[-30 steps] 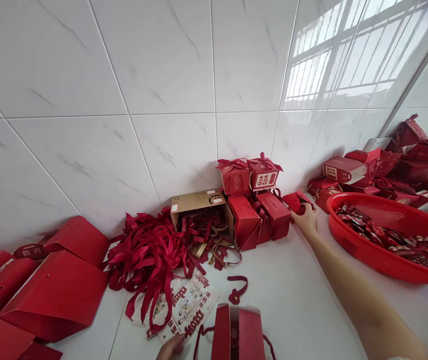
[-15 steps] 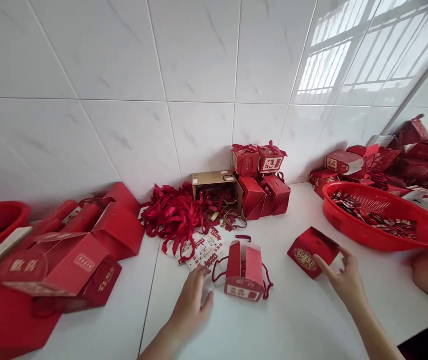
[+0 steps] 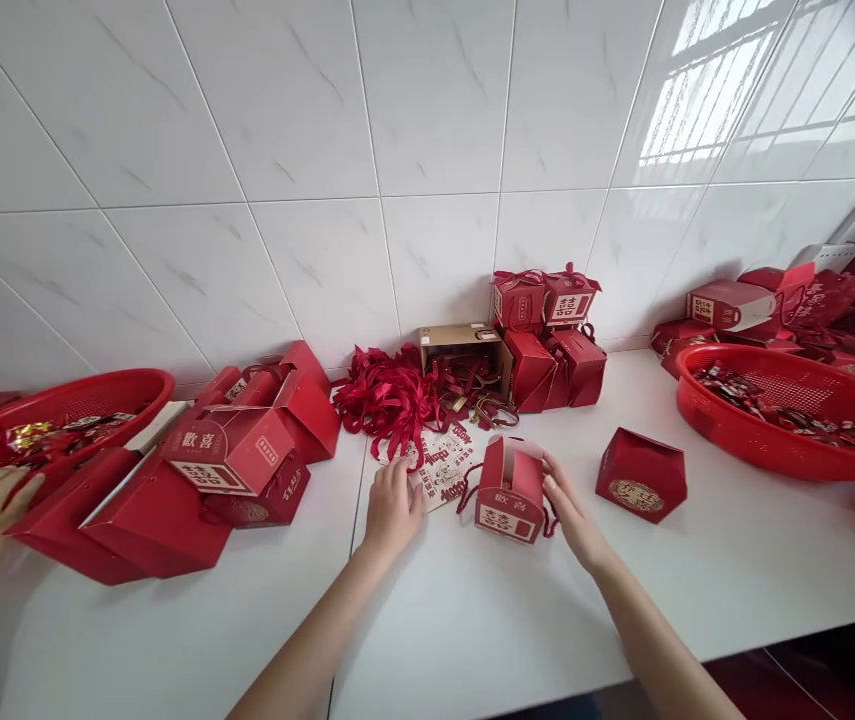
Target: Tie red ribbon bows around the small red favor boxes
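Work on the corded box (image 3: 511, 495), stood upright on the tabletop (image 3: 427, 625) with its top flaps open, appears to be the step in hand. At the box's right wall the right hand (image 3: 573, 512) is held, fingers stretched and slightly parted; contact seems to be made, but whether the wall is pinched cannot be told. To the box's left, the left hand (image 3: 395, 508) is placed at the printed cards (image 3: 446, 468), fingers loosely curved, nothing seen gripped. Support from both sides seems called for next, lightly enough that the walls are not crushed. To the box's right, apart from it, a darker box (image 3: 641, 478) is left untouched.
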A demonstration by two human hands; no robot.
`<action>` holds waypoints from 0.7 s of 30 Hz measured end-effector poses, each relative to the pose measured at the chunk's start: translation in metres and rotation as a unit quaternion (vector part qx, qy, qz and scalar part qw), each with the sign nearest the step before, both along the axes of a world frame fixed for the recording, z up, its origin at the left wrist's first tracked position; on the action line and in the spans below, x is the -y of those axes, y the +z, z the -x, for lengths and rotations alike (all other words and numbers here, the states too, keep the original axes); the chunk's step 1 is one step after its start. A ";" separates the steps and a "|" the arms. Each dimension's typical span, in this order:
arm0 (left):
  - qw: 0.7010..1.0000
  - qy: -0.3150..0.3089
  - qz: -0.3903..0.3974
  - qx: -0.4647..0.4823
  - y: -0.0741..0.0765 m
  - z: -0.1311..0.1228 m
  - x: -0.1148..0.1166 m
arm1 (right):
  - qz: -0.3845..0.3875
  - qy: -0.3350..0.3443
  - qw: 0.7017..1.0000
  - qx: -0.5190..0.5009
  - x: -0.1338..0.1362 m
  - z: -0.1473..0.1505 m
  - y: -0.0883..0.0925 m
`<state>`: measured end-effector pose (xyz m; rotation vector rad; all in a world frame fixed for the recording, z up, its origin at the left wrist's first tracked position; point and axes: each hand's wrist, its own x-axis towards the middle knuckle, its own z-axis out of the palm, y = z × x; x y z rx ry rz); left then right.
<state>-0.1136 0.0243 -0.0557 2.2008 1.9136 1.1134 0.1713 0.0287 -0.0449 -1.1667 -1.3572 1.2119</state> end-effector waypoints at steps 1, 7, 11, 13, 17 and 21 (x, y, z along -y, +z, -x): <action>1.000 0.016 0.000 0.008 0.001 0.004 -0.006 | -0.011 0.016 1.000 0.006 0.007 0.002 0.001; 0.997 0.042 -0.009 0.066 0.042 0.008 -0.012 | -0.073 0.005 0.997 0.031 0.047 -0.002 0.023; 0.994 -0.005 -0.002 0.108 0.112 -0.021 0.037 | -0.120 0.000 0.992 -0.029 0.067 0.003 0.060; 0.988 -0.094 0.043 0.118 0.145 -0.042 0.074 | -0.122 0.088 0.988 -0.043 0.084 0.016 0.075; 0.958 -0.273 0.068 0.059 0.162 -0.078 0.131 | -0.011 0.142 0.975 -0.173 0.117 0.049 0.085; 0.962 -0.264 0.062 0.043 0.118 -0.083 0.152 | 0.128 0.119 0.917 -0.358 0.118 0.053 0.086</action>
